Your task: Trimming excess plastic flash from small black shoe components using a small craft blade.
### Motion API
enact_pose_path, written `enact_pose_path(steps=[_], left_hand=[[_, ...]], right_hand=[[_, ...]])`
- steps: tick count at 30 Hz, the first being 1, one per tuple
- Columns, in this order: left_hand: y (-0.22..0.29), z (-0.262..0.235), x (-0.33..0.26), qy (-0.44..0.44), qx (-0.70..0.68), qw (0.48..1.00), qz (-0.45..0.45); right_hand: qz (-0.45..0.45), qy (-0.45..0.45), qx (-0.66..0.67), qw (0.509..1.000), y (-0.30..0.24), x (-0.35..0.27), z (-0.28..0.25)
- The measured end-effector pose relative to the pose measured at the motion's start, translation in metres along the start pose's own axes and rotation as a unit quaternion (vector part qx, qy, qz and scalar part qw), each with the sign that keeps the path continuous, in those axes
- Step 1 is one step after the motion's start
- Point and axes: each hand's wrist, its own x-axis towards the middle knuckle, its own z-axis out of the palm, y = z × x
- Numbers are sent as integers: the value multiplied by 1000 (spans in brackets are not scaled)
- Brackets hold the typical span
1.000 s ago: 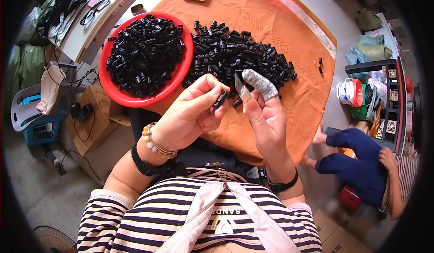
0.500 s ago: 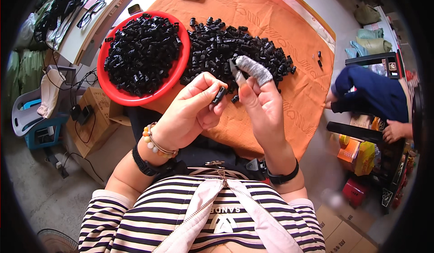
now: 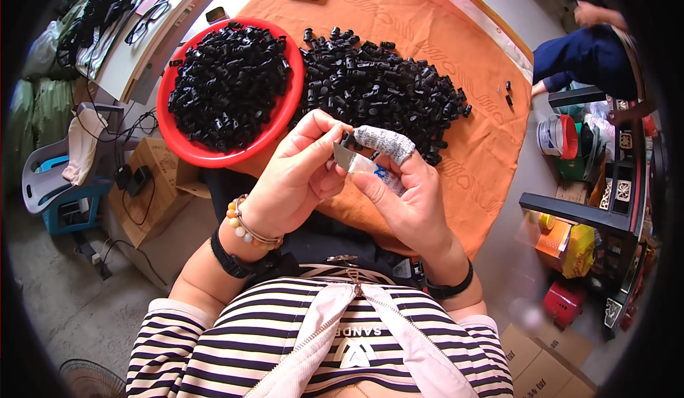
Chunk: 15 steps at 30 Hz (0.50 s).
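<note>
A small, roughly cylindrical black plastic piece [image 3: 348, 141] sits pinched in our left hand [image 3: 293, 175], right where the two hands meet. The worktop [image 3: 477, 174], covered by an orange patterned cloth [image 3: 427, 15], spreads beyond both hands. A round red plastic basin [image 3: 221, 159], heaped with black plastic parts [image 3: 228, 77], stands ahead of our left hand and to its left. A loose pile of similar black parts [image 3: 385, 77] lies straight ahead of the hands, beside the basin. Our right hand [image 3: 413, 195] closes around a whitish wrapped grip with blue marks [image 3: 372, 170], and a grey knitted finger sleeve [image 3: 387, 142] covers its index finger, reaching to the piece's far side. From that grip a short pointed metal blade [image 3: 343, 158] runs toward the left fingertips.

The blade lies at or just beside the piece; our fingers hide whether its edge touches. To do this blade work well, we would hold the piece firmly near its end, tuck the left thumb out of the edge's path, and brace the sleeved finger opposite the blade. Short, light strokes should suit so small a part, since hard pressure could make it roll or slip.
</note>
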Motion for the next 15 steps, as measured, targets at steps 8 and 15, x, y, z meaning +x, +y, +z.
enact_pose_path(steps=[8,15], left_hand=[[1,-6,-2,19,29,999,-3],[1,-7,-2,31,40,999,-2]], right_hand=[[-4,-13,-12,1000,1,0,-1],[-17,-15,-16,1000,4,2,0]])
